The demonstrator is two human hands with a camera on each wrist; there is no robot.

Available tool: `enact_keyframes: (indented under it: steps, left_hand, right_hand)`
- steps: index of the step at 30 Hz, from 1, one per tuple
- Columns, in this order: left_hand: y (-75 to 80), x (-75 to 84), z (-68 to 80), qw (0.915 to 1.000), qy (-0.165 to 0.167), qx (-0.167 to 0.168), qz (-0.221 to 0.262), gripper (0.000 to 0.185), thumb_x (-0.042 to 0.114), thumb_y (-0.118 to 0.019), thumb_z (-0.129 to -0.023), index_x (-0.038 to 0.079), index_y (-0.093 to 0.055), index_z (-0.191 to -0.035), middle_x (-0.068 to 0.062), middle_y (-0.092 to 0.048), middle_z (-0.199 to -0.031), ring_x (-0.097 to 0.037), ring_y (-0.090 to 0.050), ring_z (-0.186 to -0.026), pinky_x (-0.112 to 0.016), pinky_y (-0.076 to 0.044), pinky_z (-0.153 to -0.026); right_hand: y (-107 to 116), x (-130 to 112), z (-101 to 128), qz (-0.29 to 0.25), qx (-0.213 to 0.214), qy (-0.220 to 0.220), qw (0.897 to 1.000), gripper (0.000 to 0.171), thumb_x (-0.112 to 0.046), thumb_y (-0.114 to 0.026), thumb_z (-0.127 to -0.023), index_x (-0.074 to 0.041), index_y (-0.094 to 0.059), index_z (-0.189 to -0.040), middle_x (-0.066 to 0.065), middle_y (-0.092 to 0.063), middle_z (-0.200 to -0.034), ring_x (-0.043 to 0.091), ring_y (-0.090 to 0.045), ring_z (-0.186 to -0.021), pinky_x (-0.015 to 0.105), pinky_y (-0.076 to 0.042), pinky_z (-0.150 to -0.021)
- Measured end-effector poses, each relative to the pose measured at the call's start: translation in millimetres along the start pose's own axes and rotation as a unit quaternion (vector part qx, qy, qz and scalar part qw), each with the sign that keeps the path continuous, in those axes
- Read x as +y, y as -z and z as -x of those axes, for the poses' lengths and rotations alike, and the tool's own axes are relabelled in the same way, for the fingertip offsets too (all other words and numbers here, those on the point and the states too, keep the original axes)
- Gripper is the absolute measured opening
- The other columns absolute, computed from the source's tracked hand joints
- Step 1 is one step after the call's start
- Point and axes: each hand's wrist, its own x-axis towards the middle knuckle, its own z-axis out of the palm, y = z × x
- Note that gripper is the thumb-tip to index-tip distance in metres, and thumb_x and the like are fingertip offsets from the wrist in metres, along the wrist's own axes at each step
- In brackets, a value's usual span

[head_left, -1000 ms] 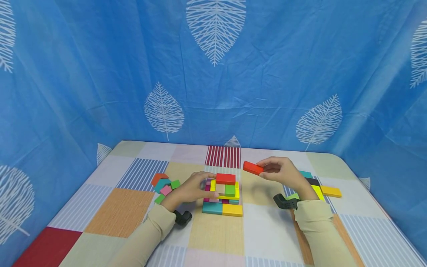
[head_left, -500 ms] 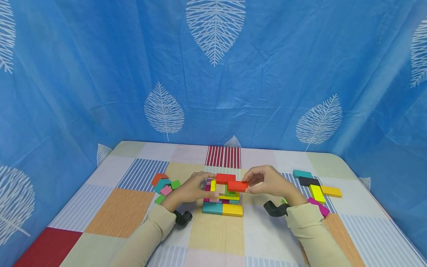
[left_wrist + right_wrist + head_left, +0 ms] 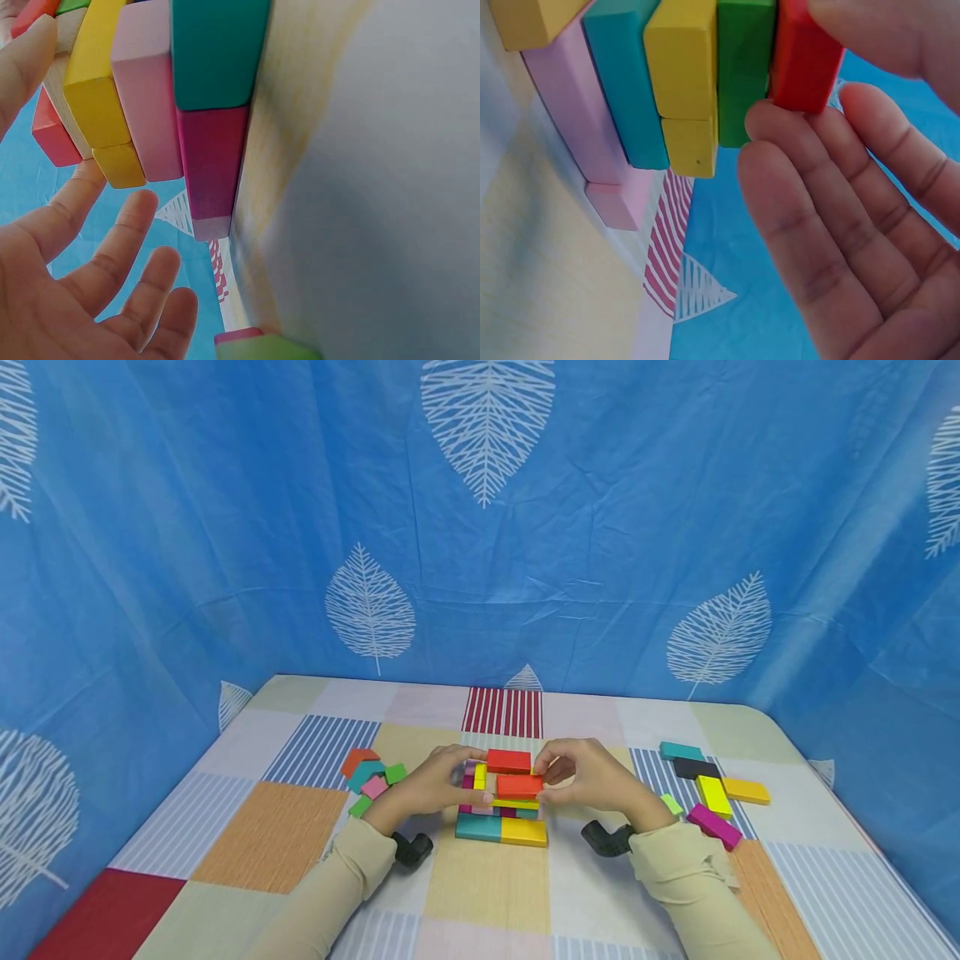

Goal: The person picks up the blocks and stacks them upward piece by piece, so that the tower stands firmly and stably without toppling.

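A stack of coloured blocks (image 3: 501, 810) stands mid-table on a teal and a yellow base block. On top lies one red block (image 3: 508, 761). In front of it my right hand (image 3: 551, 777) pinches a second red block (image 3: 519, 786) that sits on the stack's top layer. In the right wrist view my thumb and fingers (image 3: 795, 172) close on that red block (image 3: 806, 64), above green and yellow blocks. My left hand (image 3: 468, 781) rests against the stack's left side. The left wrist view has its fingers (image 3: 112, 247) spread loosely, with the thumb touching the upper blocks.
Several loose blocks (image 3: 367, 774) lie left of the stack, and several more (image 3: 708, 785) to the right. The table has a patchwork cloth (image 3: 270, 835). A blue leaf-print curtain (image 3: 480, 527) closes in the back and sides.
My right hand carried the red block leftward from the right of the stack and brought it down onto the top layer. The left hand stayed put.
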Motion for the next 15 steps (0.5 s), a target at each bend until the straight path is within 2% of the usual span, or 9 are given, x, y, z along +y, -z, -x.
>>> enact_keyframes:
  steps: [9,15]
  left_hand:
    - [0.2,-0.6,-1.1,1.0000,-0.004,-0.001,-0.006,0.074,0.031,-0.086,-0.092,0.002,-0.057,-0.154,-0.020,-0.053,-0.156,-0.042,-0.040,-0.147,-0.071,-0.041,-0.115]
    - [0.2,-1.8,-2.0,1.0000,-0.003,-0.002,-0.007,0.076,0.032,-0.087,-0.091,0.003,-0.057,-0.154,-0.020,-0.052,-0.157,-0.042,-0.040,-0.147,-0.071,-0.041,-0.115]
  right_hand:
    - [-5.0,-1.9,-2.3,-0.008,0.016,0.003,1.000,0.023,-0.003,-0.089,-0.084,-0.006,-0.071,-0.098,0.000,-0.074,-0.093,0.015,-0.072,-0.087,0.030,-0.065,-0.080]
    - [-8.3,-1.9,-3.6,-0.009,0.026,0.005,1.000,0.026,-0.006,-0.092,-0.084,-0.006,-0.070,-0.098,0.000,-0.072,-0.091,0.015,-0.070,-0.087,0.030,-0.064,-0.082]
